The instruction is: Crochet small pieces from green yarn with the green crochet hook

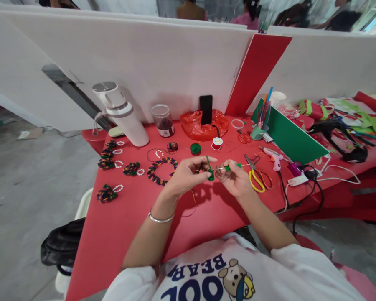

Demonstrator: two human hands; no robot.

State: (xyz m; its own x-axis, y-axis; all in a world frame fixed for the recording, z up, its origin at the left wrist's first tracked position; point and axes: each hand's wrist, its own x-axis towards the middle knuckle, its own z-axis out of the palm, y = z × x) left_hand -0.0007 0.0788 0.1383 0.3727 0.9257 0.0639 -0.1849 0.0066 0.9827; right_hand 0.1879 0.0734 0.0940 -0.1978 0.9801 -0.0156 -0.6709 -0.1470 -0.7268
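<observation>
My left hand (189, 173) is closed in a pinch on a small green woolly piece (210, 172) held above the red table (119, 217). My right hand (235, 177) is closed too, pinching another green bit (228, 167) with a thin needle or thread running to the right. The two hands almost touch at the fingertips. A thin thread hangs down from the work towards the table. A silver bangle (161, 218) circles my left wrist.
Several multicoloured pompom pieces with pearl rings (117, 167) and a pompom wreath (160, 170) lie left. Behind are a white flask (122, 113), a jar (163, 120), a red bag with a phone (205, 121), a green yarn ball (194, 148), a thread spool (217, 143). Scissors (255, 175), a glue gun (273, 158) and cables lie right.
</observation>
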